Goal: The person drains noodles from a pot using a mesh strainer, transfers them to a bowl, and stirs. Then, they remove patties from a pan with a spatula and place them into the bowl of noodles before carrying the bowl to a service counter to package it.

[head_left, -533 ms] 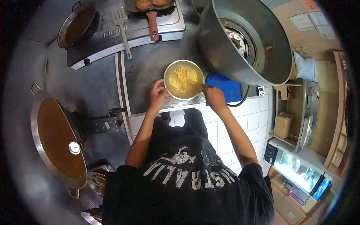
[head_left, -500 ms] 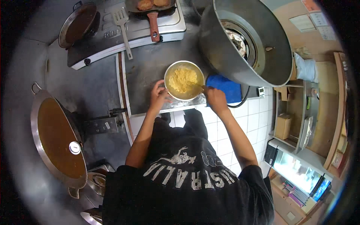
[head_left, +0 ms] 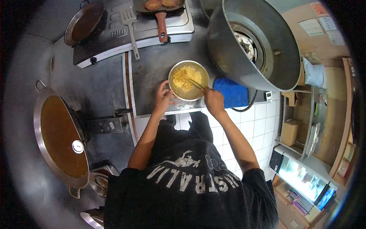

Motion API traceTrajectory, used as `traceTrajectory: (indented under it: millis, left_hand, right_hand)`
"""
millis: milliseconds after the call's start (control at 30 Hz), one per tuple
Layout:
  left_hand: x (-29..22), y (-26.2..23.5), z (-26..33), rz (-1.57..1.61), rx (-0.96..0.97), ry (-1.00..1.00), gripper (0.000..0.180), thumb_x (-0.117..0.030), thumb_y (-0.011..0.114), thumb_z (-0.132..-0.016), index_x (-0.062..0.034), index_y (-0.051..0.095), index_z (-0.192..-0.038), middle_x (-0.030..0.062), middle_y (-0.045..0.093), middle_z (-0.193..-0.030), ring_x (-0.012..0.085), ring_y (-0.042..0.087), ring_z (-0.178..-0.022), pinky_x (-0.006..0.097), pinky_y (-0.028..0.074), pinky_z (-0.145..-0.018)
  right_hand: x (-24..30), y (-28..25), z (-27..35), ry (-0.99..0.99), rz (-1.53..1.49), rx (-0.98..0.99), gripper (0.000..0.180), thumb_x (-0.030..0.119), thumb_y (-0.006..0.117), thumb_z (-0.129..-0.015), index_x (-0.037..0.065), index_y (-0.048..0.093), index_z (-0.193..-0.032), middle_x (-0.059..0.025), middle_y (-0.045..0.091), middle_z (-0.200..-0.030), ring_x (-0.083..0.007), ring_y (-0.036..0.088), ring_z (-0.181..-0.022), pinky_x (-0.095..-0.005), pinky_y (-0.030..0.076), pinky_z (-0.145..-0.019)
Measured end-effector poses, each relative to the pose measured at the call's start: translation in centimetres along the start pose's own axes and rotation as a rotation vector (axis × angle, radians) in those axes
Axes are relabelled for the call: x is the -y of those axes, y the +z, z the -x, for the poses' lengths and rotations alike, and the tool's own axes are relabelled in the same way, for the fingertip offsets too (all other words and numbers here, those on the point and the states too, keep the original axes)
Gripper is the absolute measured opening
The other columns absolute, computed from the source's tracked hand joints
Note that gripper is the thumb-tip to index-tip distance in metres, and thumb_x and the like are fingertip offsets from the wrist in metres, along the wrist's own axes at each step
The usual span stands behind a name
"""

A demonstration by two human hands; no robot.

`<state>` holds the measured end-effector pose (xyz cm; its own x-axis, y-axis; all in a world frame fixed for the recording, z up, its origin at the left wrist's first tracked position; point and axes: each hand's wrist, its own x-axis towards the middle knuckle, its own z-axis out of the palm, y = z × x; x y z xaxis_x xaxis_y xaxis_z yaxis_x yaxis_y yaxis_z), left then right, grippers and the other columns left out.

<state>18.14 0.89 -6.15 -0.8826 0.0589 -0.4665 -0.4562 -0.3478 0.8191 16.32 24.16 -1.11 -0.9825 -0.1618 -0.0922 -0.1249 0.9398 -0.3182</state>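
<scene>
A round metal bowl (head_left: 187, 96) stands on the steel counter near its front edge, with yellow, crumbly-looking food (head_left: 186, 74) inside. At the bowl's left side, my left hand (head_left: 164, 99) grips it with curled fingers against the rim. My right hand (head_left: 214, 102) is closed around the handle of a slim metal utensil (head_left: 196, 84), which slants over the right rim into the food. The utensil's tip is buried, so I cannot tell whether it is a spoon or a fork. Right of the bowl lies a folded blue cloth (head_left: 231, 92).
A gas stove (head_left: 114, 51) at the back bears a slotted turner (head_left: 131, 32) and a frying pan with browned patties (head_left: 153, 4). A big grey pot-like vessel (head_left: 236, 63) stands at the back right. A wide wok of brown liquid (head_left: 59, 133) with a dial thermometer (head_left: 78, 146) is at left.
My right hand has shifted slightly left and the utensil now reaches further into the middle of the bowl. The yellow food has been moved about. My left hand keeps its place at the rim.
</scene>
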Motion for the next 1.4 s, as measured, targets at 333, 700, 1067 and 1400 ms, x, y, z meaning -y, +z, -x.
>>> traceTrajectory:
  millis: [333, 700, 1067, 1400]
  left_hand:
    - [-3.5, -3.0, -6.9, -0.399, -0.244, 0.191, 0.043, -0.044, 0.054, -0.093, -0.0041, 0.060, -0.109, 0.0065, 0.060, -0.083, 0.0136, 0.058, -0.063, 0.024, 0.051, -0.046]
    - [-7.6, 1.5, -21.4, -0.765, -0.600, 0.275, 0.041, -0.044, 0.068, -0.078, -0.0051, 0.069, -0.089, 0.0235, 0.067, -0.087, 0.0398, 0.065, -0.089, 0.047, 0.050, -0.073]
    - [-6.9, -2.0, -18.0, -1.053, -0.455, 0.401, 0.038, -0.042, 0.067, -0.085, -0.0039, 0.067, -0.090, 0.0086, 0.059, -0.060, 0.0254, 0.062, -0.058, 0.043, 0.049, -0.057]
    - [-2.9, -3.9, -3.9, -0.339, 0.110, 0.028, 0.042, -0.029, 0.048, -0.097, 0.0016, 0.057, -0.123, 0.0069, 0.062, -0.093, 0.0129, 0.058, -0.084, 0.027, 0.056, -0.059]
  right_hand:
    - [-2.1, -2.7, 2.6, 0.061, -0.275, -0.022, 0.026, 0.026, 0.053, -0.095, 0.004, 0.064, -0.085, -0.0221, 0.061, -0.071, -0.0425, 0.060, -0.068, -0.0480, 0.044, -0.057]
    - [-0.1, -6.2, 6.8, 0.019, 0.150, -0.191, 0.019, 0.020, 0.055, -0.092, 0.005, 0.057, -0.081, -0.0185, 0.064, -0.075, -0.0360, 0.062, -0.058, -0.0438, 0.048, -0.049]
    - [2.1, -8.5, 5.3, 0.043, 0.134, -0.025, 0.019, 0.019, 0.057, -0.088, 0.002, 0.061, -0.081, -0.0207, 0.063, -0.067, -0.0374, 0.062, -0.058, -0.0457, 0.048, -0.051]
    - [0.1, -0.4, 0.5, 0.124, -0.149, 0.118, 0.032, 0.029, 0.050, -0.095, 0.003, 0.065, -0.085, -0.0218, 0.065, -0.078, -0.0399, 0.065, -0.075, -0.0504, 0.049, -0.068]
